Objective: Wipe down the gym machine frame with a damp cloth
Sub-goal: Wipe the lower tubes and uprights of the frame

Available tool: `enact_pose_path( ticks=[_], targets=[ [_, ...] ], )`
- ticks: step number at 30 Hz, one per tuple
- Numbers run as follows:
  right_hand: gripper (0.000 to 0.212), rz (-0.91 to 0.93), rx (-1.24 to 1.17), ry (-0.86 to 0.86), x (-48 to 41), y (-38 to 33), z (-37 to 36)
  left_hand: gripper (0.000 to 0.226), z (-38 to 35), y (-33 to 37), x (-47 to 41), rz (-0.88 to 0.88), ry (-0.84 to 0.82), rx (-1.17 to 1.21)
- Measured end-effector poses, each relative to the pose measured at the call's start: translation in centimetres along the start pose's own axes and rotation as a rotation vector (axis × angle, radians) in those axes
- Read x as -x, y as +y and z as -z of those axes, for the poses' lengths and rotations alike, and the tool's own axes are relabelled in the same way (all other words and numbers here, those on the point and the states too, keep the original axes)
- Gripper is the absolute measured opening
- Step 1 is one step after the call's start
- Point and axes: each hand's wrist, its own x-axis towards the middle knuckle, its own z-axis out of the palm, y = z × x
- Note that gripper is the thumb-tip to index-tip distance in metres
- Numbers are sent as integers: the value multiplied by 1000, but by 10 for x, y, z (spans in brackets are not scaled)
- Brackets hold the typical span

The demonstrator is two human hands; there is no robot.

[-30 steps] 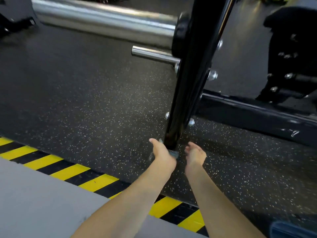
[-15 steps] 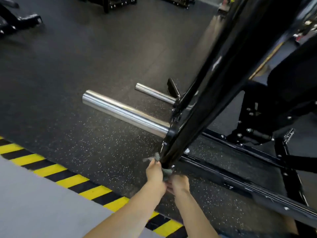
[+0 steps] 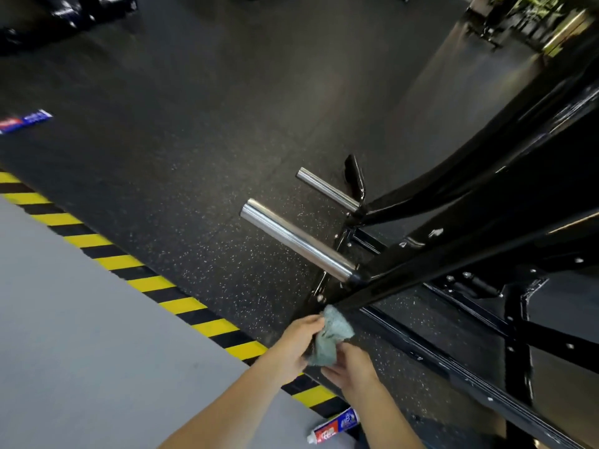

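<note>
Left hand and right hand are both gripping the bunched green cloth, close together, its top touching the black frame at its foot.

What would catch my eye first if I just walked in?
The left hand and right hand hold a crumpled grey-green cloth at the foot of a glossy black frame, lower centre. Just above, two shiny chrome bars stick out to the left, and a yellow-and-black stripe runs diagonally across the floor.
</note>
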Motion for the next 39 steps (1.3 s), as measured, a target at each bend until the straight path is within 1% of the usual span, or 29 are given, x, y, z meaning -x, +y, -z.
enact_pose_path(
  ticks=[2,3,5,8,10,11,13,15,17,18,20,21,24,26,29,33,36,39],
  targets=[
    [32,-6,-98,-60,36,-10,-10,23,0,10,34,-14,19,46],
    [33,8,-130,-91,57,-17,-15,21,-2,21,54,-31,29,26],
    [28,52,-142,-140,88,-30,-23,21,-5,37,83,-55,33,-20],
    [17,128,-96,-125,140,-57,-32,17,-21,71,132,-81,60,-116],
    [26,182,-81,-102,168,-73,-34,13,-37,92,159,-98,65,-206],
    [24,209,-90,-92,181,-82,-35,14,-45,103,170,-119,64,-253],
    [7,259,-73,-81,207,-98,-34,16,-58,123,188,-156,72,-328],
    [10,294,-79,-77,222,-111,-32,15,-68,139,201,-191,123,-383],
    [20,308,-99,-92,234,-118,-29,14,-74,150,210,-216,155,-405],
    [23,315,-101,-100,239,-123,-26,18,-76,155,212,-224,163,-414],
    [28,321,-104,-105,249,-128,-18,31,-80,164,217,-189,131,-451],
    [31,322,-97,-104,255,-129,-12,34,-85,167,223,-166,95,-491],
    [38,327,-124,-102,274,-132,1,33,-100,169,242,-69,-21,-614],
    [35,341,-172,-95,284,-138,4,37,-109,173,248,-40,-64,-632],
    [25,357,-236,-34,294,-154,2,35,-115,192,247,-61,-28,-667],
    [25,350,-321,174,291,-167,0,27,-102,230,235,-110,40,-739],
    [29,307,-372,324,286,-166,-13,19,-84,259,227,-119,10,-802],
    [30,258,-479,329,282,-162,-33,14,-84,280,220,-136,-59,-827]
  ],
)
